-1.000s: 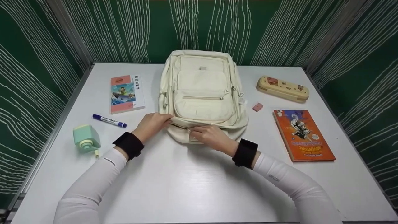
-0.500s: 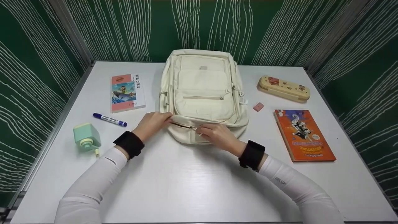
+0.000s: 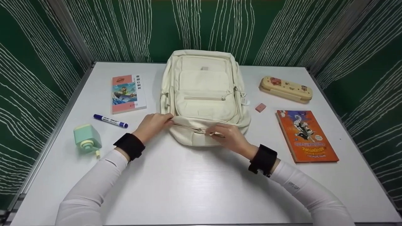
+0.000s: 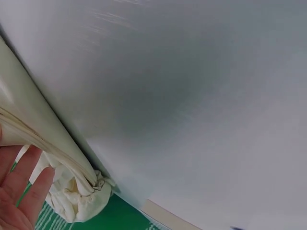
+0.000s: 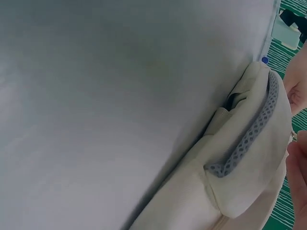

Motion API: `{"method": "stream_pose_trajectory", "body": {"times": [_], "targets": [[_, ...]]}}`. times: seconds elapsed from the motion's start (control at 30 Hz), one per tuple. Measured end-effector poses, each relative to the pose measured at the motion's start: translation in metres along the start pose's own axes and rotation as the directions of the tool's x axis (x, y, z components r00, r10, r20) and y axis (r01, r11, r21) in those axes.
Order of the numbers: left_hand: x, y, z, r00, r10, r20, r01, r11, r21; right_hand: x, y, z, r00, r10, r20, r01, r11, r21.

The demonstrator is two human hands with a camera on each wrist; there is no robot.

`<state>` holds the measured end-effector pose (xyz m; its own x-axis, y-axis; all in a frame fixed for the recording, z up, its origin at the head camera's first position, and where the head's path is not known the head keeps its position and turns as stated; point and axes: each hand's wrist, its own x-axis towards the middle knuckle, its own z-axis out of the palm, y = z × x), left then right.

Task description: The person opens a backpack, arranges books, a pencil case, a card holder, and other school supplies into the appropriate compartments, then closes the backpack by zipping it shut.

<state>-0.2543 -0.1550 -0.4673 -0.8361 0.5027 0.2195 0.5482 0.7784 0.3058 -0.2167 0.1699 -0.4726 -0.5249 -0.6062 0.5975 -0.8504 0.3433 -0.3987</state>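
Observation:
A cream backpack (image 3: pixel 204 81) lies on the white table, its near end towards me. My left hand (image 3: pixel 154 125) pinches the fabric at its near left corner, beside the start of a zip; some of its fingers (image 4: pixel 37 191) show spread in the left wrist view. At the near end, my right hand (image 3: pixel 228 135) pinches the zip pull with thumb and forefinger. The zip slider (image 3: pixel 198 130) sits just left of those fingertips. In the right wrist view, the backpack (image 5: pixel 254 167) shows a grey mesh strip, and the right hand (image 5: pixel 298 177) is cut off by the edge.
To the left lie a paperback (image 3: pixel 125 94), a blue-capped marker (image 3: pixel 110 121) and a mint-green pump bottle (image 3: pixel 87 139). A pink eraser (image 3: pixel 260 107), a yellow pencil case (image 3: pixel 285 89) and an orange book (image 3: pixel 306 136) lie to the right. Green walls surround the table (image 3: pixel 188 194).
My right hand has moved to the right along the backpack's near end, drawing the zip slider with it. The left hand stays at the near left corner.

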Motion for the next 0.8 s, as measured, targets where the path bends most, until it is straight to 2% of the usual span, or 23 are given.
{"method": "stream_pose_trajectory", "body": {"times": [0.1,0.23,0.33,0.47,0.6,0.8], "targets": [[-0.002,-0.005,0.001,1.0,-0.016,-0.002,0.016,1.0,-0.012,-0.008,0.002,-0.009,1.0,0.007,-0.023,-0.007,1.0,-0.001],[-0.005,-0.013,0.003,1.0,-0.007,-0.024,0.008,1.0,0.028,-0.023,0.005,-0.022,0.998,0.041,-0.057,-0.039,0.999,0.02],[-0.005,-0.013,0.001,1.0,-0.003,-0.024,0.004,0.999,0.054,-0.032,0.009,-0.027,0.993,0.084,-0.081,-0.08,0.996,0.044],[-0.004,-0.009,-0.001,1.0,-0.019,-0.012,0.019,0.999,0.036,-0.039,0.012,-0.033,0.982,0.167,-0.088,-0.159,0.983,0.092],[-0.003,-0.008,0.001,1.0,-0.016,-0.016,0.016,0.999,0.036,-0.047,0.015,-0.041,0.959,0.263,-0.108,-0.25,0.961,0.122],[-0.002,-0.007,0.004,1.0,-0.005,-0.015,0.006,0.999,0.045,-0.054,0.022,-0.054,0.907,0.406,-0.112,-0.391,0.911,0.13]]}}
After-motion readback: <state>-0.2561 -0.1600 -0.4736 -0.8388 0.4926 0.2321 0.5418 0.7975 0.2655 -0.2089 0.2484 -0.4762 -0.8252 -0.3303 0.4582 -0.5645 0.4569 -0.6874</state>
